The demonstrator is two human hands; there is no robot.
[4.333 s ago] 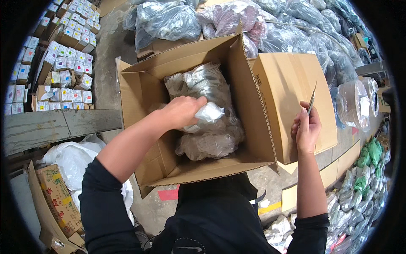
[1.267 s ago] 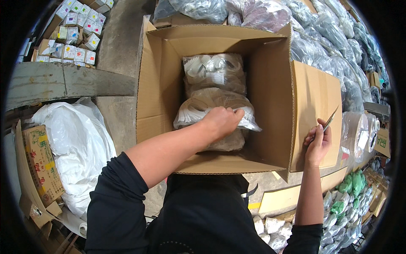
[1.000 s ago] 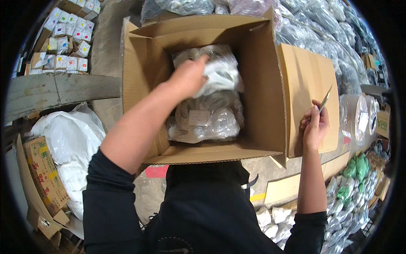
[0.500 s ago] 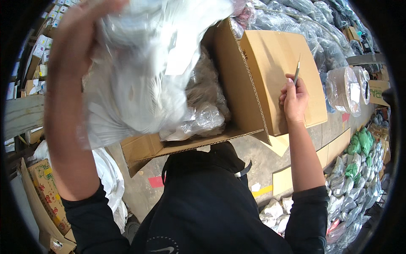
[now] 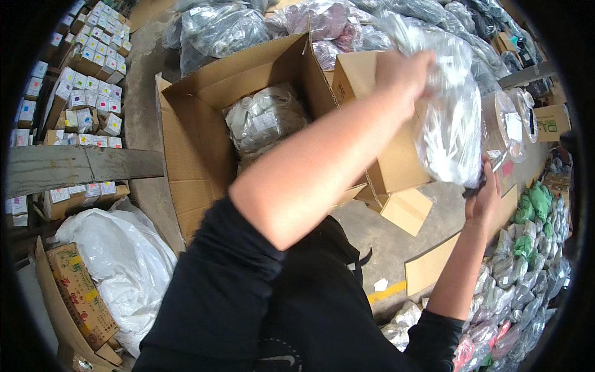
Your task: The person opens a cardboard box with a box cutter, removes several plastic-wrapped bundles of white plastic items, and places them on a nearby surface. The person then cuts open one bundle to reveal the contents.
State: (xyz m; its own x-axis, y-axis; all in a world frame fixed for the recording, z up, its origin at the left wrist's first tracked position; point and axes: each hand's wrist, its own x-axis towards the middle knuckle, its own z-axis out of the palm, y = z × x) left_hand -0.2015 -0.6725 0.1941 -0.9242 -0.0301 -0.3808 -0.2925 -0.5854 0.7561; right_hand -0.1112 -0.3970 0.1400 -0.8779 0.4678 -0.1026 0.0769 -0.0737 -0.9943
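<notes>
Clear plastic bag (image 5: 449, 133): shiny, crinkly; was above the open cardboard carton (image 5: 192, 149), now swung right by the closed box (image 5: 400, 160)
Left hand (image 5: 406, 75): bunching its top
Right hand (image 5: 484, 199): near its bottom, can't tell the grip

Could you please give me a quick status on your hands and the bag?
Left hand gripping clear plastic bag, overlapping neighbouring carton in view. Right hand near bag's lower end, contact unclear. Left forearm hiding part of open carton.
</notes>
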